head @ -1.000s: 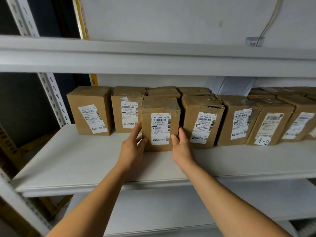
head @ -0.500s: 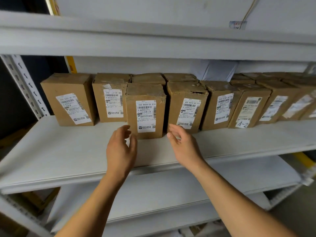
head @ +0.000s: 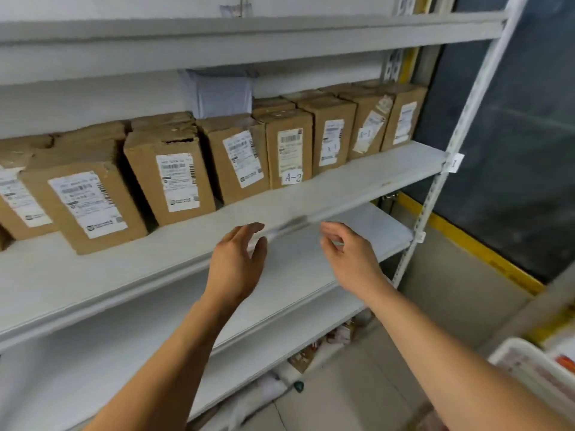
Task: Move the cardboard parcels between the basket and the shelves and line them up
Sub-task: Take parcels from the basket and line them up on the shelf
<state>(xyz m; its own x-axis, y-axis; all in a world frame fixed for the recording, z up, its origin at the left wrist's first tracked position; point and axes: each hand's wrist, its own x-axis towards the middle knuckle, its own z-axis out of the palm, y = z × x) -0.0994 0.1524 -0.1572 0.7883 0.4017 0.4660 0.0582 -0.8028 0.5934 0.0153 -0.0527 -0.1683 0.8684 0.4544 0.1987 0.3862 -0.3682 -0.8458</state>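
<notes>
My white metal shelf board (head: 357, 181) carries a row of upright brown cardboard parcels (head: 169, 175) with white printed labels, side by side, some leaning. One (head: 287, 147) is tagged "A-2", one further right (head: 368, 129) "A-1". A pale grey poly mailer (head: 222, 94) stands behind the row. More brown boxes sit behind the front ones. Lower white shelf board (head: 311, 269) is below; grey floor (head: 460, 300) to the right.
</notes>
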